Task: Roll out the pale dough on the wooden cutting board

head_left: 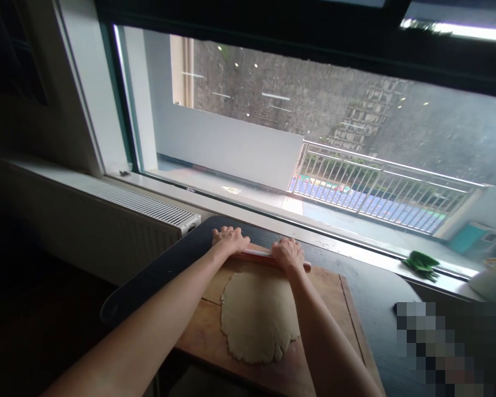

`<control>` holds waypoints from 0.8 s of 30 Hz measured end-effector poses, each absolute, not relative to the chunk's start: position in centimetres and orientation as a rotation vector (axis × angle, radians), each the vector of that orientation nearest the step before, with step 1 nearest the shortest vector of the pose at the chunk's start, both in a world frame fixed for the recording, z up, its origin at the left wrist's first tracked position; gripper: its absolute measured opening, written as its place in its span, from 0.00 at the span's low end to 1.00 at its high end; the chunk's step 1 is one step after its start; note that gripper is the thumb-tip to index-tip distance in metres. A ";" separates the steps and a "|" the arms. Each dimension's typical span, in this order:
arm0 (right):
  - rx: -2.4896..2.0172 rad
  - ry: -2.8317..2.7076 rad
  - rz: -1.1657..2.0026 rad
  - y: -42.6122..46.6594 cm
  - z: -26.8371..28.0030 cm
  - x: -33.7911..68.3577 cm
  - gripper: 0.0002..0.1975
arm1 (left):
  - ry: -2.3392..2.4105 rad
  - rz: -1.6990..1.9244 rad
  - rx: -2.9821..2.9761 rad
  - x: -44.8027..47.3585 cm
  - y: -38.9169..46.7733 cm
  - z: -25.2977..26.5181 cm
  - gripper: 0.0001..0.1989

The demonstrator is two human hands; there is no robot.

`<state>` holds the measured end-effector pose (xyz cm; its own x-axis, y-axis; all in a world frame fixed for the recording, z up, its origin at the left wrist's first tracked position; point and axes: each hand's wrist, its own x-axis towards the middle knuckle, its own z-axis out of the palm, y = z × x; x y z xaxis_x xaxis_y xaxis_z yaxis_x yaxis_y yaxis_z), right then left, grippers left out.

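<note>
A flattened sheet of dough [258,314] with ragged, cracked edges lies on a wooden board [202,331]. Past its far edge, a rolling pin [259,253] runs across the board, its wooden right end sticking out beyond my right hand. My left hand [230,240] is wrapped over the pin's left part, fingers curled forward. My right hand [288,252] grips it toward the right end. Both arms stretch forward over the board, and my right forearm covers part of the dough's right side. The left end of the pin is hidden under my left hand.
The board rests on a dark table [380,325] with rounded corners, against a window sill [334,245]. A white radiator [149,215] stands at the left. Green leaves [422,264] lie on the sill, beside a pale bag [494,281]. A blurred-out patch covers the lower right.
</note>
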<state>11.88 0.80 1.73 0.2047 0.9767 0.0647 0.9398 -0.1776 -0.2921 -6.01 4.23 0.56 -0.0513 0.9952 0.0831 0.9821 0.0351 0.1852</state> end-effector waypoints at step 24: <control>-2.193 -1.844 0.246 5.5 0.9 12.8 0.21 | 2.214 0.189 2.144 -5.5 8.8 0.2 0.24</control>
<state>12.76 5.47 0.88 0.1780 0.9832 0.0400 0.9383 -0.1573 -0.3080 -5.53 8.80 0.19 -0.0349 0.9983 0.0467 0.9918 0.0288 0.1249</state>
